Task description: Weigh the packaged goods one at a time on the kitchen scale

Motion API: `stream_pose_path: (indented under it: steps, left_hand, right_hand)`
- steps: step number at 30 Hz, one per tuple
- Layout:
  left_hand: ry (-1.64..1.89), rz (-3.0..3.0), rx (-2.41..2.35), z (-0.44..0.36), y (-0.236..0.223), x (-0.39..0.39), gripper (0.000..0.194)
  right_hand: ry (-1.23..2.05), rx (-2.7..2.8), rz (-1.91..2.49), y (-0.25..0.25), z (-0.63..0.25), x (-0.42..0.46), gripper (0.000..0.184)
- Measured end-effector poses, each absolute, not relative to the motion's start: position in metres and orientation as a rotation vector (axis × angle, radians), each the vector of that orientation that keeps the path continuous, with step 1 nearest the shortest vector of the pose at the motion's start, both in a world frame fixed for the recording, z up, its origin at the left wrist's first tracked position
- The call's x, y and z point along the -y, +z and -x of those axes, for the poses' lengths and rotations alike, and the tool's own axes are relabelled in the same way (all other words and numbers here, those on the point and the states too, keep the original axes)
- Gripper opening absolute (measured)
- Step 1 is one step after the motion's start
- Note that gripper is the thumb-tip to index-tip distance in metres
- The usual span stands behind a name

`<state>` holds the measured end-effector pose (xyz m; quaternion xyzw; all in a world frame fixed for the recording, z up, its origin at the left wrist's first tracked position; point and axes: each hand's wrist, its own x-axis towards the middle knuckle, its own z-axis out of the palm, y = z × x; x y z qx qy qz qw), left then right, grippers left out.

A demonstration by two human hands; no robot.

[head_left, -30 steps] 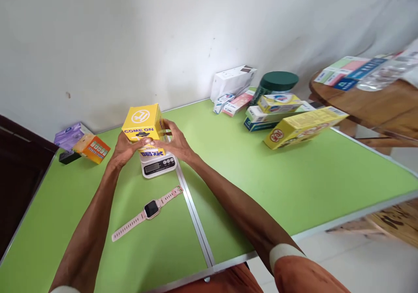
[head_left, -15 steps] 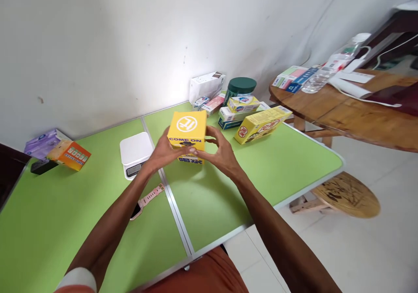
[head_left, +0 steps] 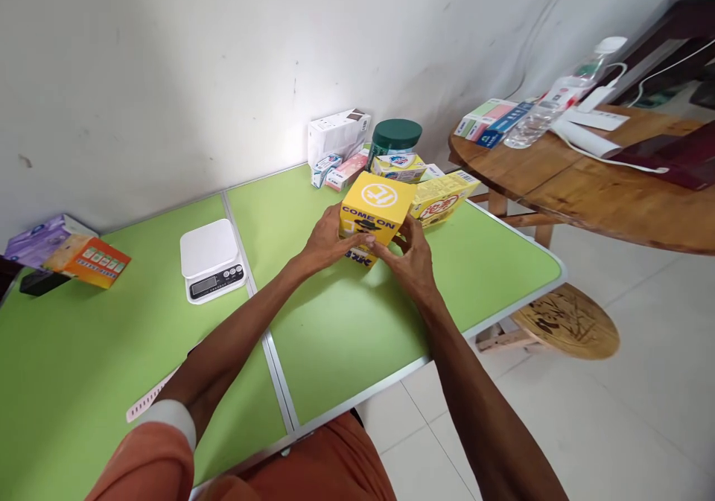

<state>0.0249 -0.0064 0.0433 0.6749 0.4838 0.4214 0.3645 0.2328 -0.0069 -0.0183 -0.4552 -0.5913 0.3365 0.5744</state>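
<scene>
Both my hands grip a yellow cube-shaped box [head_left: 375,207] printed "COME ON", held low over the right half of the green folding table [head_left: 346,330]. My left hand [head_left: 327,242] clasps its left side and my right hand [head_left: 410,257] its right side, fingers curled under its bottom edge. Whether the box touches the table I cannot tell. A white kitchen scale [head_left: 211,259] stands to the left with nothing on its platform. A pink watch strap [head_left: 146,403] peeks out from behind my left forearm.
Several boxes and a green-lidded jar [head_left: 395,138] crowd the table's far right corner, just behind the yellow box. A purple box and an orange box [head_left: 88,261] lie at the far left. A wooden round table [head_left: 592,181] with a bottle stands to the right, a stool [head_left: 567,321] beneath.
The yellow box was lifted off the scale and carried right across the table's centre seam, toward the pile of boxes. The scale's platform now stands bare.
</scene>
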Motion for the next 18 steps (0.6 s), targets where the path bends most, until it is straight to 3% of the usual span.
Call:
stream_pose_path:
  steps: [8, 14, 18]
  left_hand:
    - [1.024, -1.884, -1.477, -0.024, 0.032, -0.025, 0.06]
    - [0.964, -1.812, -1.586, -0.037, 0.03, -0.043, 0.063]
    - [0.912, -1.739, -1.618, -0.046, 0.029, -0.051, 0.069]
  right_hand:
    - [0.548, 1.505, 1.175, -0.03, -0.222, -0.018, 0.096]
    - [0.305, 1.55, 1.4, -0.024, -0.213, -0.03, 0.079]
    - [0.221, 1.561, 1.542, -0.026, -0.212, -0.041, 0.078]
